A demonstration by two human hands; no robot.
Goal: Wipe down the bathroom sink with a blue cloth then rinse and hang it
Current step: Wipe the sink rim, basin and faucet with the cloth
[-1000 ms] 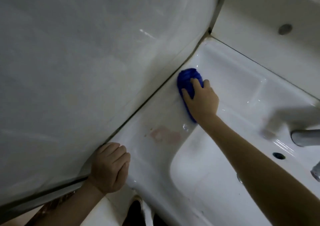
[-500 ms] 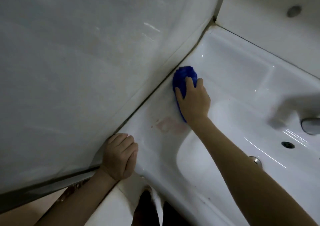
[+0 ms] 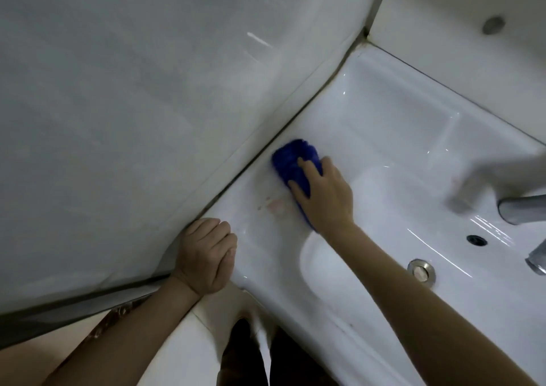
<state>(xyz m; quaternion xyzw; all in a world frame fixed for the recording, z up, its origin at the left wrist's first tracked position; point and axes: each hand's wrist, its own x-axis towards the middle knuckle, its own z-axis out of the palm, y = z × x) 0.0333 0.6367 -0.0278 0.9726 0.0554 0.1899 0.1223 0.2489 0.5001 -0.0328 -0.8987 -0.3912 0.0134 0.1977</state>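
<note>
The white bathroom sink [image 3: 393, 137] fills the right side of the view. A bunched blue cloth [image 3: 291, 161] lies on its left ledge, close to the wall seam. My right hand [image 3: 325, 196] grips the cloth from above, thumb on its near side, and presses it onto the ledge. A faint pinkish stain [image 3: 276, 207] sits just left of that hand. My left hand [image 3: 206, 255] is curled into a fist holding nothing and rests on the sink's near left corner.
A pale glossy wall panel [image 3: 147, 119] runs along the sink's left side. A metal faucet [image 3: 523, 211] reaches in from the right above the basin. The drain plug [image 3: 421, 270] and overflow hole [image 3: 476, 240] show in the basin. The floor lies below.
My right hand has slid the blue cloth along the left ledge toward me, nearer the pinkish stain. My left hand stays fisted on the corner.
</note>
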